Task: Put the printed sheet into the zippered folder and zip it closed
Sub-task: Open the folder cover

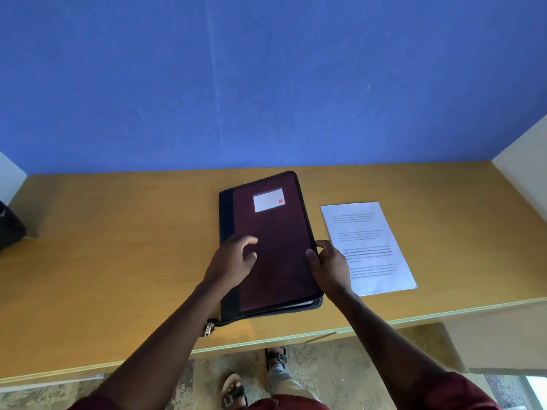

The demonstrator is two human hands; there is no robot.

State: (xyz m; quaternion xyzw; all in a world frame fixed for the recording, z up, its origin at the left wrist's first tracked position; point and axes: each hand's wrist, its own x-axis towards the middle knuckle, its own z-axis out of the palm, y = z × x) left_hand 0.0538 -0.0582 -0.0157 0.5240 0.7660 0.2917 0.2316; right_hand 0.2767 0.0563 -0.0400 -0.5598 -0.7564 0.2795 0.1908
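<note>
A dark maroon zippered folder (275, 241) with a black spine and a white label lies flat on the wooden desk (118, 261). Its near edge gapes slightly, and the metal zip pull (209, 329) hangs at the near left corner. My left hand (233, 261) rests on the cover's left part, fingers spread and loose. My right hand (328, 266) pinches the cover's right edge between thumb and fingers. The printed sheet (370, 244) lies flat to the right of the folder, its left edge partly under my right hand.
A blue wall rises behind the desk, with pale side panels (524, 173) at both ends. A black object (9, 229) sits at the far left edge. Below the desk's front edge (266, 340) I see my sandalled feet on the floor.
</note>
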